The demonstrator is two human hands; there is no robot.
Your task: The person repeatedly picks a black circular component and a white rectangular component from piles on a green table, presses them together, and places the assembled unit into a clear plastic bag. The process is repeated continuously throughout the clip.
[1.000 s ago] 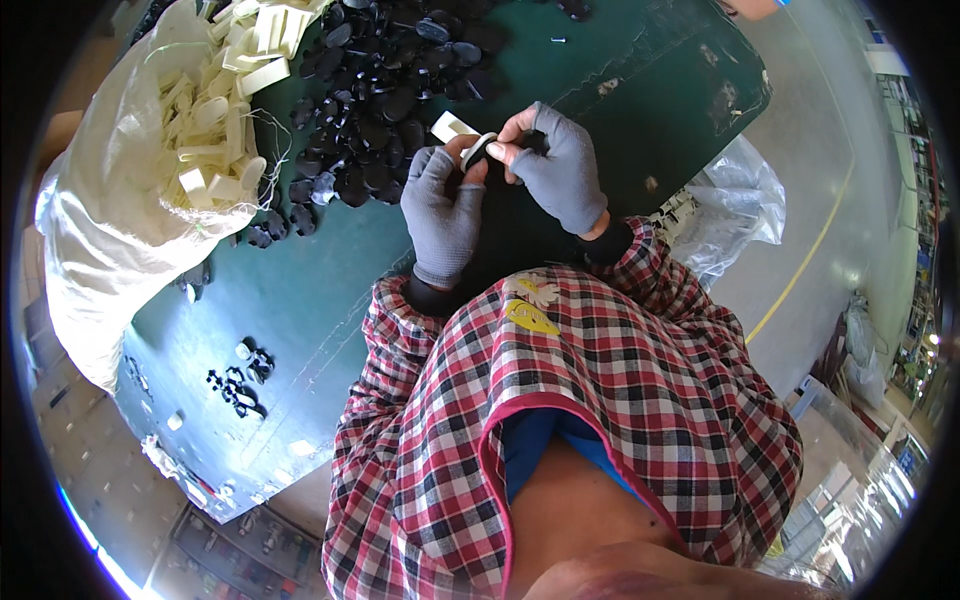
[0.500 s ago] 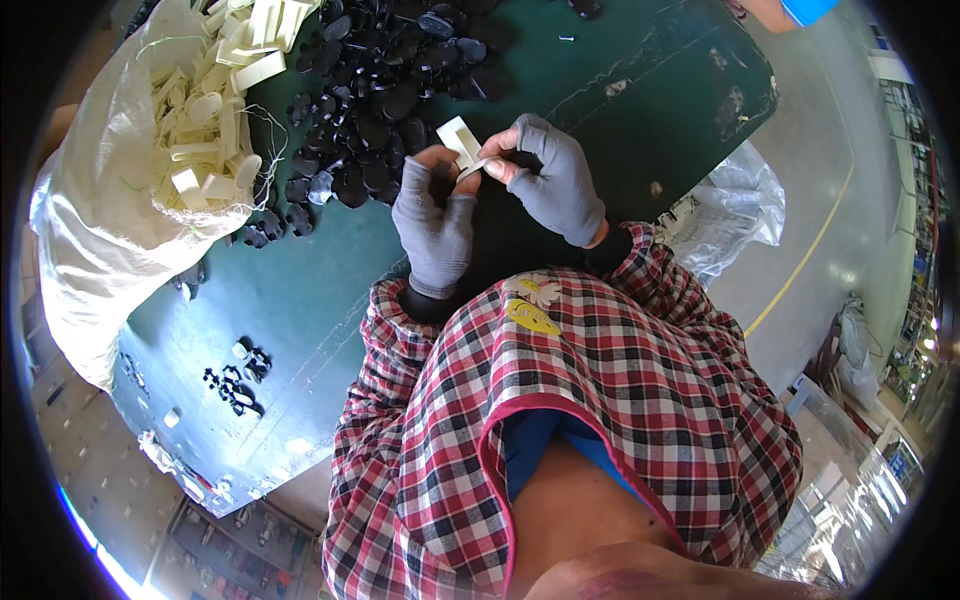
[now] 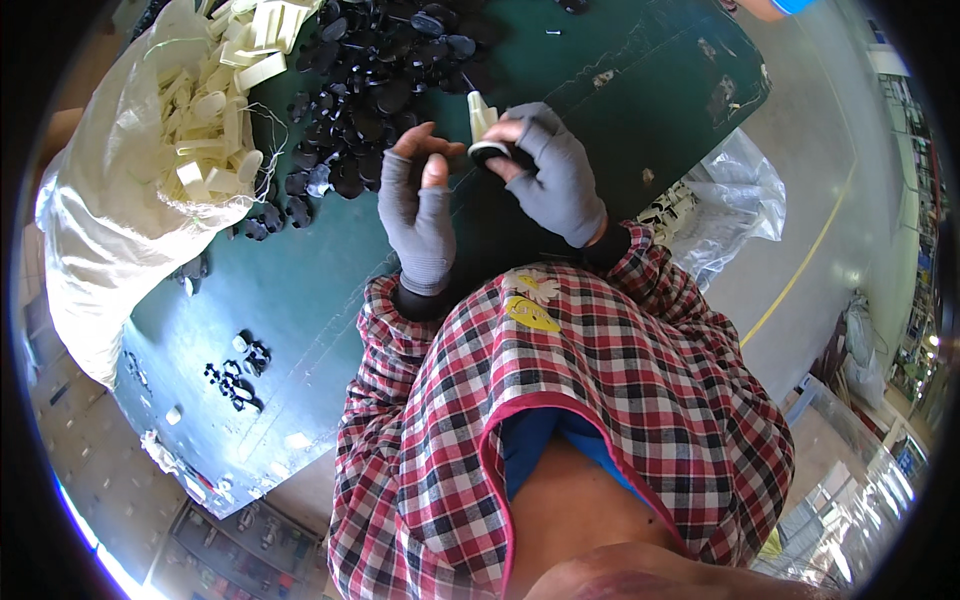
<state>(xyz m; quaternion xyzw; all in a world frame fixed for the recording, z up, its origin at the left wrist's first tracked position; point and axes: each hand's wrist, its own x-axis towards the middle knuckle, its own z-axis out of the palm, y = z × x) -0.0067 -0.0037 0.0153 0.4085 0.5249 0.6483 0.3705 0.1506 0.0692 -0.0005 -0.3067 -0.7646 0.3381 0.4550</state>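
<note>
Cream piece (image 3: 480, 112) sits in my right grip (image 3: 560, 185), pinched by thumb and fingers over the green table (image 3: 640, 105). My left grip (image 3: 418, 220) is released, its fingers parted just beside the piece. I have open room rightward, out to the table's rounded corner; leftward, the black pile (image 3: 393, 97) crowds near my left grip, with the sack (image 3: 110, 230) beyond it. I see the piece as pale and narrow, with a pale-rimmed black disc (image 3: 490, 152) at its near end; whether they are joined, I cannot tell.
</note>
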